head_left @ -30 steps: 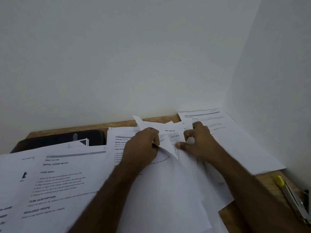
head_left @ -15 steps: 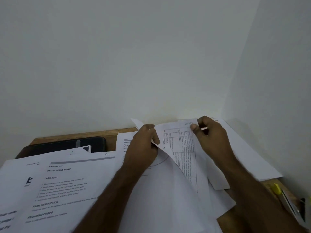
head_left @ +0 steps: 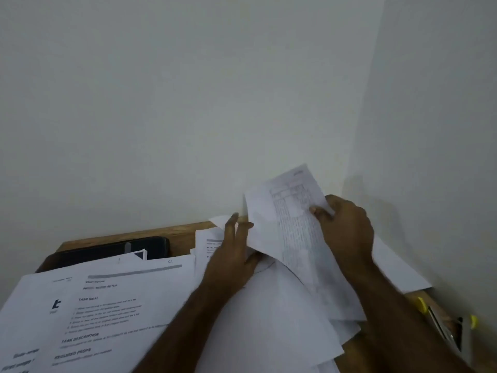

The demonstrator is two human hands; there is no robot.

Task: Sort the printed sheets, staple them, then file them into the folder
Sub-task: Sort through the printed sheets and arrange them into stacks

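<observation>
You are in the sorting stage, by my reading: printed sheets [head_left: 113,305] lie loose and overlapping across most of the bench [head_left: 177,232], none squared into a set, so stapling and filing are left to do. Your right hand [head_left: 345,230] pinches one sheet with a printed table [head_left: 293,232] by its upper edge and holds it lifted and curled above the pile. Your left hand [head_left: 234,254] has its fingers straight and spread, resting on the sheets beneath, gripping nothing. A dark flat folder [head_left: 107,250], as I take it, lies at the far left, half buried under paper. The stapler [head_left: 443,329], yellow-tipped, sits untouched at the right edge, partly cut off by your forearm. The print is too blurred to read page order, and how many sheets lie under the pile is hidden.
</observation>
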